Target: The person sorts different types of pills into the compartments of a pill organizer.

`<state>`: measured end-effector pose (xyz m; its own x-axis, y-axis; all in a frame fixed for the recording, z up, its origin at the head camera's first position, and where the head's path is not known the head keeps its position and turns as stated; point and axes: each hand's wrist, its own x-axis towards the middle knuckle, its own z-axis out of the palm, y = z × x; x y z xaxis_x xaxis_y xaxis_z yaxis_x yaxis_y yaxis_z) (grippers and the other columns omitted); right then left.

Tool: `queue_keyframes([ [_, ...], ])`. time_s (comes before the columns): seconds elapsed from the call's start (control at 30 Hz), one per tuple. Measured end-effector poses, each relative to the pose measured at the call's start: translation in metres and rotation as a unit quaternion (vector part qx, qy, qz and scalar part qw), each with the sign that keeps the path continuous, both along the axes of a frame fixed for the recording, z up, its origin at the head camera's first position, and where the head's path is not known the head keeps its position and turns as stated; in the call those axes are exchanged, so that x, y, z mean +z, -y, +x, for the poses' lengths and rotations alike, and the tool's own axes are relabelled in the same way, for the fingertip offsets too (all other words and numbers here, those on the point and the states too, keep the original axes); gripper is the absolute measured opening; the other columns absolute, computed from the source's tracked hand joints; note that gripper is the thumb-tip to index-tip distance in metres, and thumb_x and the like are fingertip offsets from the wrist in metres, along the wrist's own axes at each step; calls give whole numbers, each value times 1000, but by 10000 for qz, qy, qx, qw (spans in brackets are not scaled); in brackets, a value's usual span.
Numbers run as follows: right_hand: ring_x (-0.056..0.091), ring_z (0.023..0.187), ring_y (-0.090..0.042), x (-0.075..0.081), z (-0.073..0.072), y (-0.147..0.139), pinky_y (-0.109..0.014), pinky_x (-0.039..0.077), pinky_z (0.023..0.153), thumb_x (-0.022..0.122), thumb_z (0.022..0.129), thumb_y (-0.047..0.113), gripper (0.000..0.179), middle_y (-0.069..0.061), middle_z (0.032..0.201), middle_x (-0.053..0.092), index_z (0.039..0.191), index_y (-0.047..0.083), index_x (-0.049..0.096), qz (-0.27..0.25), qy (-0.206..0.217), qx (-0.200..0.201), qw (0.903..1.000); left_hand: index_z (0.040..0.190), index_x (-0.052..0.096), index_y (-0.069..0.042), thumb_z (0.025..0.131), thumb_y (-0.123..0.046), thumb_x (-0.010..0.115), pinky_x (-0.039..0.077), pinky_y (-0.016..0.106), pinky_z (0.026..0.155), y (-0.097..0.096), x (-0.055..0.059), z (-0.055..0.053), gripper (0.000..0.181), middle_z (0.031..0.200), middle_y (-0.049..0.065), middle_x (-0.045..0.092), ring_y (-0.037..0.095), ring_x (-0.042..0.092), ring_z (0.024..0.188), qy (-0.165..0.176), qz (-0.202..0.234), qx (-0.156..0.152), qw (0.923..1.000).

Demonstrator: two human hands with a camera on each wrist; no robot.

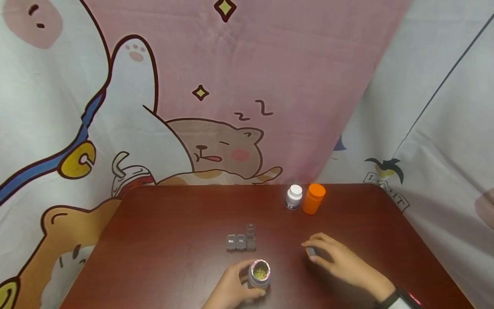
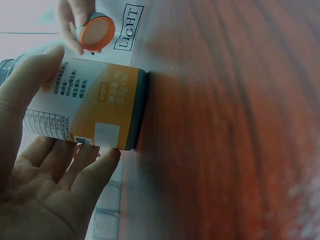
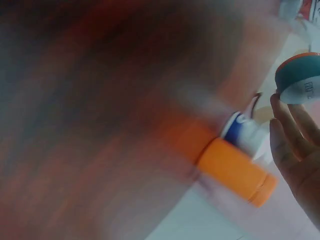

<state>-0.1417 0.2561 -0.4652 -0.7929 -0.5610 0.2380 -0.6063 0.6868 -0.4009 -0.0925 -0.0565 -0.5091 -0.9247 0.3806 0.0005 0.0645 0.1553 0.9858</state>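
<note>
2 hands at work over 1 dark red-brown tabletop (image 1: 173, 223). Item: left hand (image 1: 234, 285), fingers curled about 1 uncapped bottle (image 1: 257, 284), thumb on the opposite side; mouth upward, yellow pieces inside, orange-and-white label. The upright hold presumably keeps the contents from spilling; whether the base touches the wood cannot be told. Item: right hand (image 1: 339, 259), well apart from the left, fingers and thumb clamped on 1 grey-green cap (image 1: 311, 252) with orange rim, gripped by its side, likely so that the rim stays clear of the skin. Item: 1 grey pill organiser (image 1: 236, 243), just beyond the bottle, 3 compartments visible in a row, 1 reading "Fri."; the rightmost lid (image 1: 251, 229) appears raised, which would leave that compartment accessible. Item: 1 white bottle (image 1: 294, 197) and 1 orange bottle (image 1: 314, 199), both upright and capped, side by side near the far edge, perhaps set there to leave room for the hands. Item: 1 printed cloth (image 1: 293, 56) behind, with cartoon animals.
</note>
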Motion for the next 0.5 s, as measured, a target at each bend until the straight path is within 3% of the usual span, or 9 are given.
queue_keyframes([
  [0.23, 52, 84, -4, -24, -10, -27, -26, 49, 71, 74, 71, 32, 37, 12, 95, 52, 100, 23, 53, -838, 260, -542, 9947, 120, 53, -9, 61, -18, 81, 44, 24, 87, 1, 4, 1, 66, 116, 6, 56, 25, 54, 106, 15, 66, -27, 10000],
  [0.5, 51, 84, -6, -42, -13, -46, -17, 43, 70, 80, 63, 29, 47, 8, 90, 49, 93, 15, 48, -876, 116, -902, 9920, 120, 52, -7, 61, -18, 82, 44, 25, 87, 1, 4, 1, 67, 116, 6, 55, 23, 54, 106, 122, 11, -8, 9999],
])
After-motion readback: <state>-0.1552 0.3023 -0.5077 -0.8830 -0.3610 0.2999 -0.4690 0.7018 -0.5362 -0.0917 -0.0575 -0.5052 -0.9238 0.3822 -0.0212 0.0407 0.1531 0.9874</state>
